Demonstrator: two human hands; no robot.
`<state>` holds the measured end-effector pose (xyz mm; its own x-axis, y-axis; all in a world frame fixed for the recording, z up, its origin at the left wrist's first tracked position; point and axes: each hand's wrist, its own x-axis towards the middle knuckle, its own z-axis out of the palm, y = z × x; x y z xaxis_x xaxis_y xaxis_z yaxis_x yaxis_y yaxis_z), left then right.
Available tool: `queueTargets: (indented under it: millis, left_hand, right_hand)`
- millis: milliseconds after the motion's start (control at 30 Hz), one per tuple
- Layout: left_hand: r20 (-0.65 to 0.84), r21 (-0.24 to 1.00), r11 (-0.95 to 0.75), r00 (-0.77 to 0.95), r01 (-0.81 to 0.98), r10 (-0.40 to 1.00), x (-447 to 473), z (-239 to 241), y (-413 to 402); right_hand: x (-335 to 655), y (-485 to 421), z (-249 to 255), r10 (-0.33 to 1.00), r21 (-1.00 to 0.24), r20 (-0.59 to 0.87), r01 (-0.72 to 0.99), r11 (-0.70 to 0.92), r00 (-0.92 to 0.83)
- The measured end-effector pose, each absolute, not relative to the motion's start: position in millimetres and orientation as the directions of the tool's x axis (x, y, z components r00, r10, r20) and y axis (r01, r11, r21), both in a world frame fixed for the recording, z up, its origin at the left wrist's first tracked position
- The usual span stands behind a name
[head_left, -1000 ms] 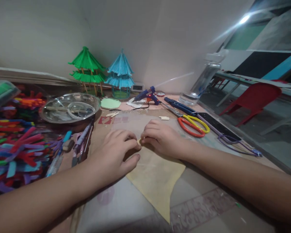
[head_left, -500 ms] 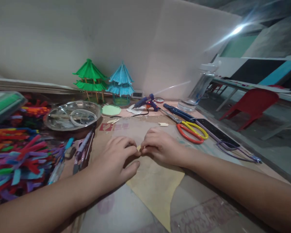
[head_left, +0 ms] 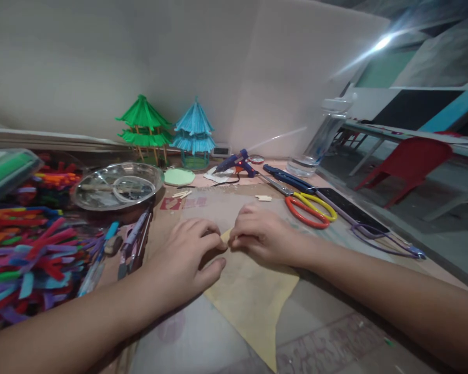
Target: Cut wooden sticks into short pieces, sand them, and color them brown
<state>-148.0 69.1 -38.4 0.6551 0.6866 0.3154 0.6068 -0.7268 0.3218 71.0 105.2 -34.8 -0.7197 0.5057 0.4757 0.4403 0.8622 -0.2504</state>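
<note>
A yellow sheet of paper (head_left: 253, 306) with a long point toward me lies on the work surface, its far corner between my hands. My left hand (head_left: 191, 254) rests on its left side, thumb spread away from the bent fingers, fingertips near the far corner. Just right of those fingertips, my right hand (head_left: 261, 234) has its fingers pinched together at the far edge of the paper. Whatever small thing might be inside that pinch is hidden. Beyond the hands lie short pale sticks (head_left: 263, 198) and a blue glue gun (head_left: 237, 163).
Scissors (head_left: 312, 210) with red and yellow handles and a dark phone (head_left: 347, 208) lie right, near a clear bottle (head_left: 323, 140). Green (head_left: 142, 122) and blue (head_left: 195, 130) model pavilions stand behind. At left are a clear bowl (head_left: 156, 179) and colourful fuzzy strips (head_left: 35, 265).
My right hand has shifted very slightly to the right, opening a thin gap between its fingertips and my left ones. The view has also moved a little.
</note>
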Motion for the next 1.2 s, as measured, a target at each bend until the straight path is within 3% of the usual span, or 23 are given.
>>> queueTargets:
  millis: [100,233,333,600,733,867,1000,1200]
  left_hand:
    - [0.333,0.321,-0.725,0.644,0.609,0.689,-148,-40,70]
    - [0.334,0.313,-0.735,0.655,0.601,0.678,-148,-41,70]
    - [0.343,0.312,-0.732,0.647,0.605,0.681,-148,-41,70]
    - [0.336,0.334,-0.711,0.627,0.618,0.703,-149,-40,66]
    - [0.357,0.347,-0.712,0.617,0.610,0.702,-149,-42,65]
    - [0.363,0.351,-0.709,0.610,0.611,0.705,-148,-42,65]
    - [0.360,0.370,-0.706,0.607,0.604,0.708,-148,-42,65]
    - [0.325,0.401,-0.679,0.598,0.615,0.733,-148,-39,62]
  right_hand:
    - [72,104,-34,0.534,-0.212,0.473,0.498,0.841,-0.701]
    - [71,102,-33,0.496,-0.267,0.450,0.418,0.868,-0.743]
    - [71,101,-32,0.520,-0.218,0.450,0.475,0.853,-0.726]
    - [69,96,-31,0.524,-0.253,0.467,0.461,0.851,-0.712]
    - [67,94,-33,0.482,-0.328,0.446,0.364,0.872,-0.754]
    - [67,94,-33,0.498,-0.253,0.476,0.429,0.867,-0.725]
    - [66,94,-33,0.465,-0.292,0.470,0.364,0.884,-0.750]
    - [63,91,-35,0.511,-0.314,0.475,0.404,0.859,-0.717]
